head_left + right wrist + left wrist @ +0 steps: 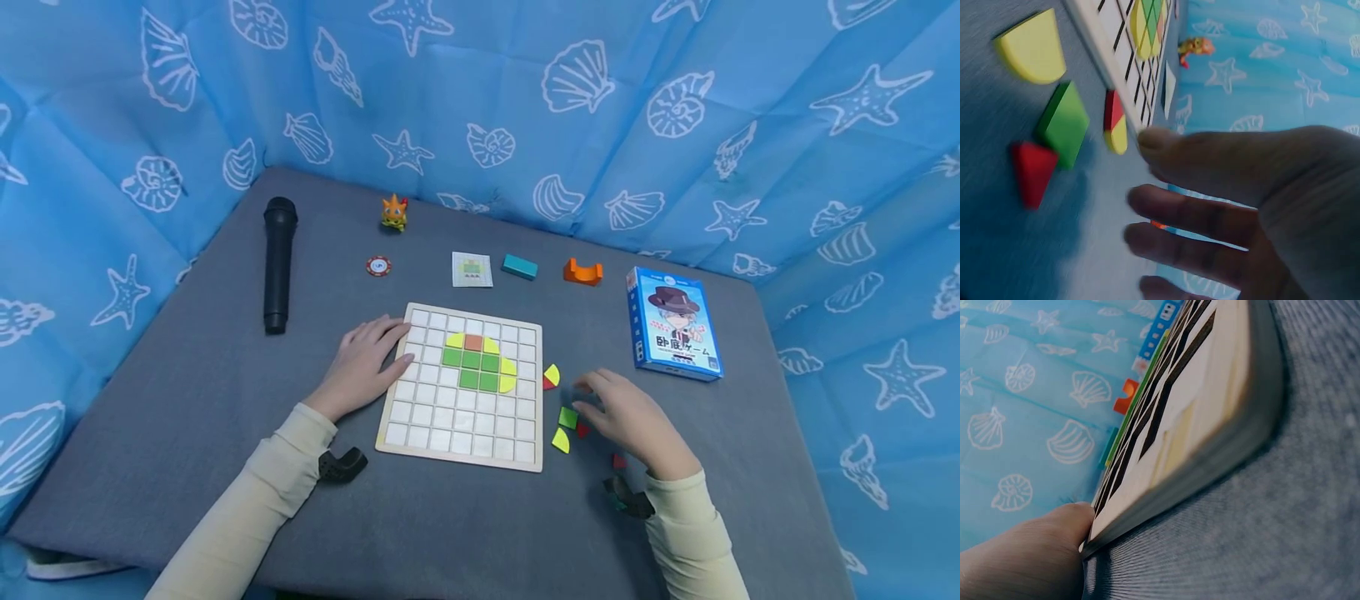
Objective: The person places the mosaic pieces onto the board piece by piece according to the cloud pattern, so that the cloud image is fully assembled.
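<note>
My left hand (363, 367) rests at the left edge of a pale wooden grid board (431, 454), fingers relaxed on its frame; the thumb (1075, 522) shows at a corner in the left wrist view. On the board sit several green square tiles (470, 359), yellow rounded tiles (507, 384) and one orange-brown square (473, 342). My right hand (630, 417) hovers right of the board, fingers loosely bent and apart, holding nothing. Near it lie a green square tile (1065, 125), a yellow quarter-round tile (1034, 47) and a red triangular tile (1033, 172).
Yellow and red pieces (552, 373) touch the board's right side; another red piece (618, 461) lies near my right wrist. Behind stand a microphone (279, 267), poker chip (378, 266), toy figure (393, 213), pattern card (472, 271), teal block (520, 267), orange arch block (582, 272) and blue box (673, 325).
</note>
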Motion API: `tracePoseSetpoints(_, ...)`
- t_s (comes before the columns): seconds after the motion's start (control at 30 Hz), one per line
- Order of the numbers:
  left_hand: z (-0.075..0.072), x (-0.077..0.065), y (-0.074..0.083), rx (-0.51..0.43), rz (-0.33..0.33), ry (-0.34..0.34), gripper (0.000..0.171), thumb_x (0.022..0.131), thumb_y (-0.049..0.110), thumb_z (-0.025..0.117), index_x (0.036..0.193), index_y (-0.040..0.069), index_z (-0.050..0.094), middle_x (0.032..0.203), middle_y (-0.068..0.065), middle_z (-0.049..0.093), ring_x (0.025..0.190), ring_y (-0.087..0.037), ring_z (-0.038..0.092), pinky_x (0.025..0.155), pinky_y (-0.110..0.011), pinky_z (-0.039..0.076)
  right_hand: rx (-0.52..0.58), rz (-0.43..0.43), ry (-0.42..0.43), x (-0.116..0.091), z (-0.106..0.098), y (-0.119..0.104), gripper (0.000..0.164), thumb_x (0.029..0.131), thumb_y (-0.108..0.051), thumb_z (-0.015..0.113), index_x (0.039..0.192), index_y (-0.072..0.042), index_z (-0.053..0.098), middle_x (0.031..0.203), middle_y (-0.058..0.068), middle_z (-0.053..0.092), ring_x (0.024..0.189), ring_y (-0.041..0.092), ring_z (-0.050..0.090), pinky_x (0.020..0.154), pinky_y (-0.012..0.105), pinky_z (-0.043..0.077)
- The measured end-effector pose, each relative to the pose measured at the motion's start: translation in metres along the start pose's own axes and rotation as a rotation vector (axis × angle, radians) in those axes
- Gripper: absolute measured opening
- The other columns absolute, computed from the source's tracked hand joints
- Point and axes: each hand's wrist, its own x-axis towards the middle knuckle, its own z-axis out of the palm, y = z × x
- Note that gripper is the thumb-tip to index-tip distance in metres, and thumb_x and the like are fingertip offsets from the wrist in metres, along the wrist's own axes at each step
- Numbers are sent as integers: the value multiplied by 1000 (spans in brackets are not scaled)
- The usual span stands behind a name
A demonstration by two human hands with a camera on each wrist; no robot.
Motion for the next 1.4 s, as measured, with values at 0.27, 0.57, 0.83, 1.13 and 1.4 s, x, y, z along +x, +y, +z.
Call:
tracePoseSetpoints(0.27, 0, 1, 0, 9, -15, -2, 55, 98, 48, 47, 144, 19, 43, 148, -7, 40, 142, -30, 27, 113, -56, 18, 31, -4, -80, -12, 10, 6, 33, 85, -20, 73, 115, -9, 64, 108, 6, 63, 94, 20, 58, 85, 43, 53)
tracePoseSetpoints(0.57, 0, 1, 3, 3, -26, -13, 55, 98, 48, 47, 145, 19, 43, 149, -6, 39, 143, -28, 25, 114, -55, 17, -11, 17, -60, -2, 18, 3, 32, 85, -19, 74, 114, -9, 66, 108, 5, 63, 94, 20, 55, 87, 43, 53)
tracePoseSetpoints(0.83, 0, 1, 4, 2, -15, -10, 54, 98, 46, 48, 145, 19, 43, 148, -6, 40, 143, -29, 26, 114, -55, 17, -25, 8, -34, 0, 20, 6, 35, 86, -21, 73, 117, -8, 65, 109, 7, 61, 94, 20, 55, 86, 43, 53)
tracePoseSetpoints(1.13, -2, 1, 4, 1, -12, 2, 54, 98, 44, 50, 144, 18, 44, 148, -7, 40, 143, -30, 26, 113, -56, 18, -24, 1, -32, 3, 22, 5, 33, 86, -18, 72, 117, -8, 64, 108, 6, 61, 91, 18, 56, 84, 42, 53)
tracePoseSetpoints(1.4, -1, 1, 4, 5, -17, -10, 55, 98, 45, 49, 145, 18, 43, 149, -6, 39, 143, -29, 26, 114, -55, 17, 25, -29, -11, 9, 15, -7, 30, 87, -20, 72, 114, -10, 63, 104, 3, 62, 88, 17, 57, 80, 38, 54)
